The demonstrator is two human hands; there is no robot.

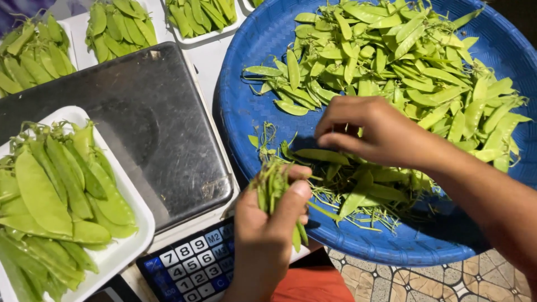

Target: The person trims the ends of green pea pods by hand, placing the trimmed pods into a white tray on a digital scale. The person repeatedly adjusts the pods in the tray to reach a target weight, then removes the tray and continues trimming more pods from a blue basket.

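Basket (251, 106), blue, round and woven, fills the right side of the view and carries a wide heap of snow peas (403, 61) toward its far rim, with trimmed stems and strings (358, 210) strewn near its front rim. Scale (140, 128), with a dark steel platform and a keypad at its front edge, sits just left of the basket on the white surface (210, 56). Foam tray (120, 254) packed with pods overlaps the scale's front-left corner; three more filled trays (114, 22) line the surface's far edge.

Right hand (380, 131) reaches into the basket's middle, fingertips pinched on a single pod (321, 155) lying among the trimmings. Left hand (268, 229) hovers over the basket's front-left rim, its grip closed around an upright bunch of pods (272, 184), thumb pressed across them.

By my reading, gathering is the step in hand: pods are picked one at a time into the bunch. Adding this pod would call for the left thumb to ease slightly without spilling the rest.
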